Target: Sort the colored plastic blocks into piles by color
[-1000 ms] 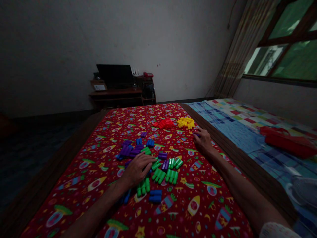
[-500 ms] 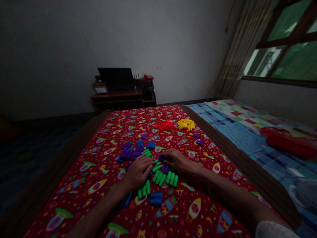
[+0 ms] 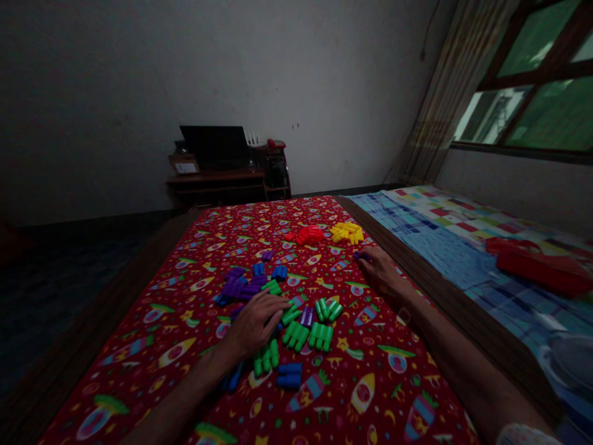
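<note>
My right hand (image 3: 380, 269) is at the right side of the red patterned cloth (image 3: 259, 420), its fingers pinched on a purple plastic block (image 3: 356, 254) that they partly hide. My left hand (image 3: 259, 316) lies palm down over the mixed pile, fingers stretched out and apart from any grip, their tips beside a green block (image 3: 291, 314). Around it are more ribbed blocks: purple ones (image 3: 254, 285), a blue one (image 3: 290, 376) towards me, and several green ones (image 3: 320, 336). What lies under the left palm is hidden.
Farther back on the cloth are a red heap (image 3: 309, 234) and a yellow heap (image 3: 347, 233) of blocks. A bed with a red bag (image 3: 542, 266) and a fan (image 3: 574, 361) is to the right. A desk with a monitor (image 3: 215, 147) stands against the wall.
My right hand has moved from the pile to the right and away from me, carrying a purple block. Green blocks it covered now show. The left hand has barely moved.
</note>
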`<state>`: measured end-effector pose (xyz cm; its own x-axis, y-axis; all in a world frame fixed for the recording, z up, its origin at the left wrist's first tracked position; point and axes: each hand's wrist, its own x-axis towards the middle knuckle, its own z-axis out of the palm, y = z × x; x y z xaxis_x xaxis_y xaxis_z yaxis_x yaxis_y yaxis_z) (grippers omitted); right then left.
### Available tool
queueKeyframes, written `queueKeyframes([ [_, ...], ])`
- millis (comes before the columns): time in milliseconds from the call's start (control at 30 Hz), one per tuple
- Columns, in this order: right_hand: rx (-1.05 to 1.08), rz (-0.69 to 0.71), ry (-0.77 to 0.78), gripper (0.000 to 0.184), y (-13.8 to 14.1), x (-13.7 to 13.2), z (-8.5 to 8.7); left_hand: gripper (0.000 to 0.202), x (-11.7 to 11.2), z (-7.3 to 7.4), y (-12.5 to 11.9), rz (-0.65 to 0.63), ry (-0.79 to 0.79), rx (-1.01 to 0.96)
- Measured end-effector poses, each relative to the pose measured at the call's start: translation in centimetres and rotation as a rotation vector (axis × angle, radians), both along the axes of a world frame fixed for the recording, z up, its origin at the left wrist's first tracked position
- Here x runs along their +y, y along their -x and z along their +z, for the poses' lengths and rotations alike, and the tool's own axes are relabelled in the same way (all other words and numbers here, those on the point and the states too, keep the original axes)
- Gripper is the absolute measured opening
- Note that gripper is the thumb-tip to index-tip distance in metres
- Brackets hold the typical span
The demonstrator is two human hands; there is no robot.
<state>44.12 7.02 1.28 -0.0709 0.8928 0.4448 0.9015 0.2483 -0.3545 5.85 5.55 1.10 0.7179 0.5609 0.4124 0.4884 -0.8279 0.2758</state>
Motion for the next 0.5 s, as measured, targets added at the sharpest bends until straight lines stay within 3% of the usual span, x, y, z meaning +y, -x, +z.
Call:
queueKeyframes([
  [133, -0.122, -0.116, 0.021, 0.018, 0.0, -0.2, -0.3, 0.033, -0.1, 0.2, -0.1, -0.008, 0.002, 0.017],
  [233, -0.151, -0.163, -0.065, 0.019, 1.2, -0.3, 0.3, 0.033, -0.1, 0.2, -0.1, -0.007, 0.001, 0.012],
  [300, -0.130, -0.040, -0.114, 0.021, 2.7, -0.4, 1.0, 0.032, -0.1, 0.2, -0.1, -0.008, 0.002, 0.003],
  [500, -0.152, 0.625, -0.027, 0.022, 10.9, -3.2, 1.6, 0.032, -0.1, 0.0, 0.0, -0.012, 0.008, 0.012],
])
